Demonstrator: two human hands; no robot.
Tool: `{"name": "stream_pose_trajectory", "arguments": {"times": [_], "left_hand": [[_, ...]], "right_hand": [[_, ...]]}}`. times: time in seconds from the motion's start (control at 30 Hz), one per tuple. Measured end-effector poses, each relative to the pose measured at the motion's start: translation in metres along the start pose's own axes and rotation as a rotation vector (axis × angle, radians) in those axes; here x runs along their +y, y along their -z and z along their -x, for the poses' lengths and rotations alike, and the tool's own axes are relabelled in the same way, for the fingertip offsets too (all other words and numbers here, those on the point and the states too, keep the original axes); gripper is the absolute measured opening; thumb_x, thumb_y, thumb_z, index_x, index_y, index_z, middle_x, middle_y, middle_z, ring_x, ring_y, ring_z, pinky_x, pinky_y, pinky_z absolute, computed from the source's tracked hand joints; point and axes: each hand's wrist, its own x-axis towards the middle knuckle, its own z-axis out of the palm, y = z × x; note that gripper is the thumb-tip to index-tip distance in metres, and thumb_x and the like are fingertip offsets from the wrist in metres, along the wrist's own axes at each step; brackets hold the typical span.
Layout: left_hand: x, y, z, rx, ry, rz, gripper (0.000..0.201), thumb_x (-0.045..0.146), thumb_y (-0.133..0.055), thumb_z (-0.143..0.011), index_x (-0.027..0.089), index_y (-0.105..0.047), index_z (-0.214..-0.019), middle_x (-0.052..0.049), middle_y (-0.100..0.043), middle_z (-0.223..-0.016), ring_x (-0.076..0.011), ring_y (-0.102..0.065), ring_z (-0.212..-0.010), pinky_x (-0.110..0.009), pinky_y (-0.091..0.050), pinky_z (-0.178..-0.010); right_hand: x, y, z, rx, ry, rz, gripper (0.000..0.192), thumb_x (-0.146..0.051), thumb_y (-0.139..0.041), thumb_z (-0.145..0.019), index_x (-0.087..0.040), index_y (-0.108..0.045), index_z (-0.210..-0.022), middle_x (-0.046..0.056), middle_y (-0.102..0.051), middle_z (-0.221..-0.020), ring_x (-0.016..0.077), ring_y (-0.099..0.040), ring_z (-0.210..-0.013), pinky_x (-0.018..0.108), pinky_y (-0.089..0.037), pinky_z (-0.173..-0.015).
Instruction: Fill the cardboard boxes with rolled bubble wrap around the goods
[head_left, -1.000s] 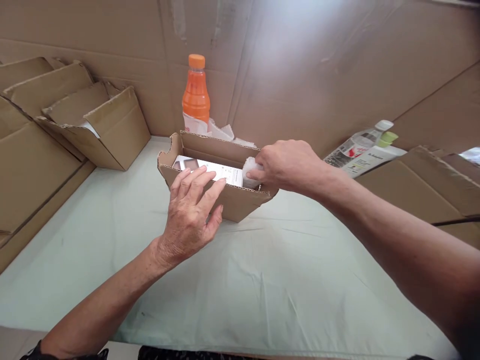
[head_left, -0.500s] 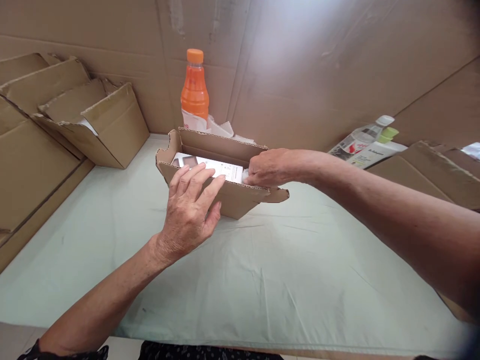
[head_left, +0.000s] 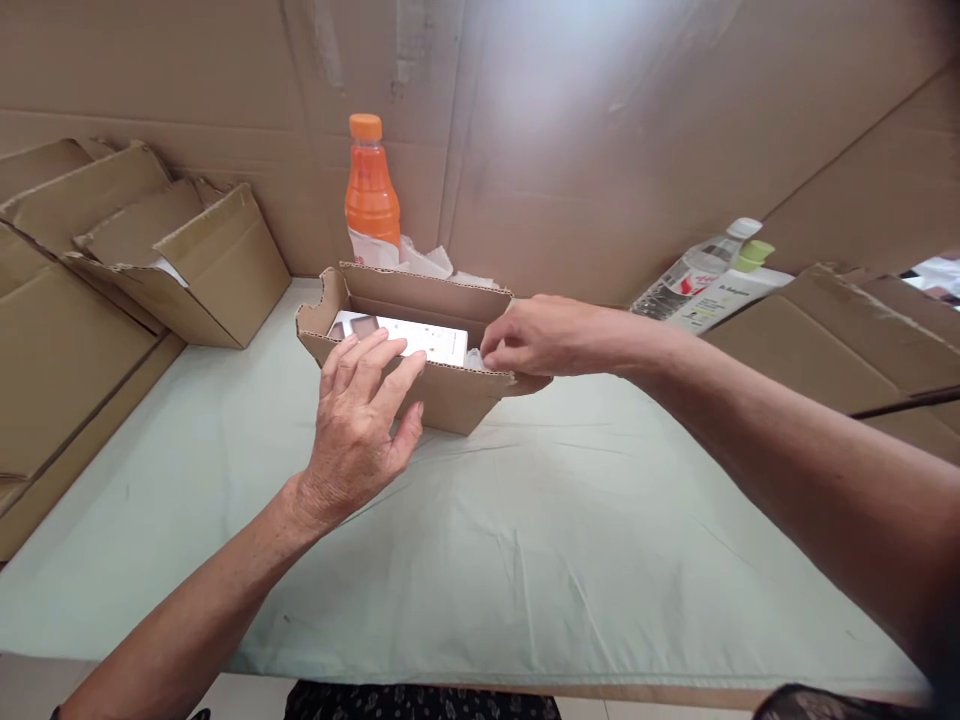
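Right now my left hand (head_left: 356, 425) lies flat against the near wall of the small open brown corrugated cardboard box (head_left: 450, 400), fingers spread loose over its rim and gripping nothing, only steadying it on the pale green cloth-covered table (head_left: 525, 540). My right hand (head_left: 544, 335) reaches in from the right end, fingers pinched together on a small white wad of wrapping (head_left: 474, 358) tucked beside the flat white printed carton (head_left: 397, 338) that lies inside the box.

To do this well, I judge that I should hold the near wall upright with my left palm so the box does not slide or fold, and press the wad down into the gap at the carton's end with my fingertips rather than shoving sideways, which could shift the carton or bow the thin wall.

Much of it I cannot see. The near wall hides the box floor and the carton's lower edge; my right fingers cover most of the wad, so I cannot tell what it is. Behind, the orange plastic drink bottle (head_left: 370, 195) has its base hidden by crumpled white paper, and the labels on the clear bottles (head_left: 694, 275) at far right are too small to read.
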Motion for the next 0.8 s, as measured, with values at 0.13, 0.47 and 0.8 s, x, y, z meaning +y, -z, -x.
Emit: {"name": "stream_pose_trajectory", "arguments": {"times": [0.13,0.47,0.8], "left_hand": [[-0.005,0.012,0.013,0.161,0.042,0.079,0.077,0.01,-0.069,-0.081,0.029,-0.043,-0.151,-0.011,-0.042,-0.155,-0.0357,-0.039,-0.148,-0.057,-0.036,-0.121],[-0.071,-0.012,0.053,0.038,0.88,0.579,0.064,0.032,-0.07,-0.083,0.02,-0.05,-0.142,-0.015,-0.06,-0.139,-0.031,-0.058,-0.131,-0.051,-0.051,-0.108],[0.042,-0.029,0.047,-0.145,0.712,0.731,0.064,0.024,-0.064,-0.08,0.017,-0.05,-0.142,-0.015,-0.063,-0.137,-0.0278,-0.063,-0.123,-0.046,-0.053,-0.105]], "right_hand": [[0.018,-0.005,0.041,0.363,-0.067,-0.181,0.022,-0.028,-0.054,-0.087,-0.021,-0.075,-0.084,0.001,-0.069,-0.074,0.0148,-0.056,-0.065,0.029,-0.038,-0.06],[0.028,-0.149,0.048,0.339,-0.082,-0.602,0.055,-0.053,-0.062,-0.084,-0.016,-0.06,-0.124,0.013,-0.071,-0.111,0.0242,-0.066,-0.089,0.038,-0.053,-0.075],[0.065,-0.154,0.135,0.566,-0.415,-0.534,0.038,-0.061,-0.056,-0.084,-0.024,-0.058,-0.08,0.01,-0.071,-0.077,0.0252,-0.061,-0.061,0.038,-0.047,-0.056]]}}
